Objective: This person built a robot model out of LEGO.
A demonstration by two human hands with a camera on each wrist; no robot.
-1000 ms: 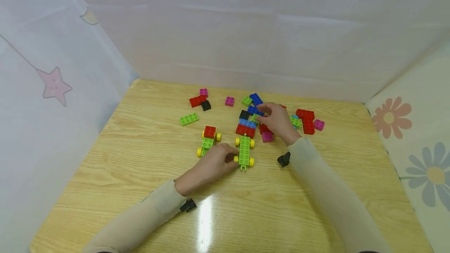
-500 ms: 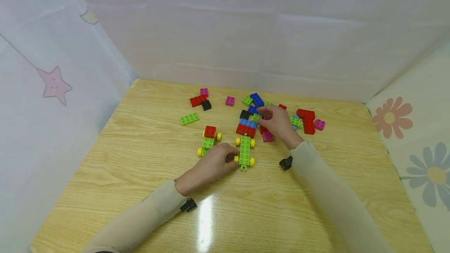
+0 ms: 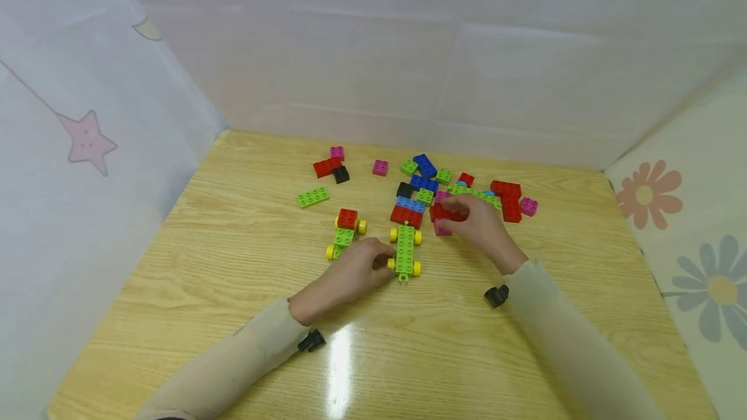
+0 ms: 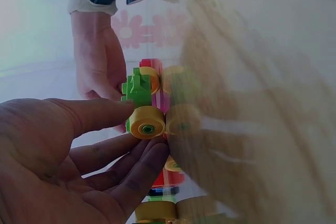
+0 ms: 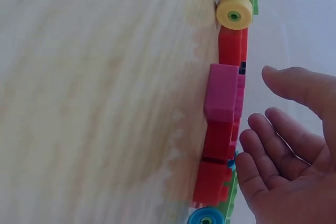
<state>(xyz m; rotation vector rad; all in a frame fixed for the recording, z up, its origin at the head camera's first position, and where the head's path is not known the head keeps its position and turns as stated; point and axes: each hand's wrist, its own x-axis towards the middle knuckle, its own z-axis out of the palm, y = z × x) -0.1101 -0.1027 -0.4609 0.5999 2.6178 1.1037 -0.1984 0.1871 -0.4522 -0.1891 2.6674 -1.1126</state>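
Note:
My left hand (image 3: pixel 356 269) holds a long green toy car base (image 3: pixel 405 249) with yellow wheels by its near left corner. In the left wrist view the thumb lies on a yellow wheel (image 4: pixel 147 123) and the fingers reach low beside it. My right hand (image 3: pixel 483 225) is over the loose bricks, thumb and fingers spread apart. Nearest to it is a pink building brick (image 5: pixel 221 93), with red bricks (image 5: pixel 211 182) behind it in the right wrist view. Nothing shows between the right thumb and fingers there.
Left of the base stands a green car (image 3: pixel 344 237) with a red brick on top. Beyond it lie a green plate (image 3: pixel 313 197) and several bricks. Blue bricks (image 3: pixel 424 165) and a second long green base (image 3: pixel 475 196) with blue wheels sit farther back, against a white cloth backdrop (image 3: pixel 373 83).
My right hand has drawn back toward me and to the right, from the small green brick to the pink brick, uncovering the blue-wheeled base. My left hand has stayed on the car base.

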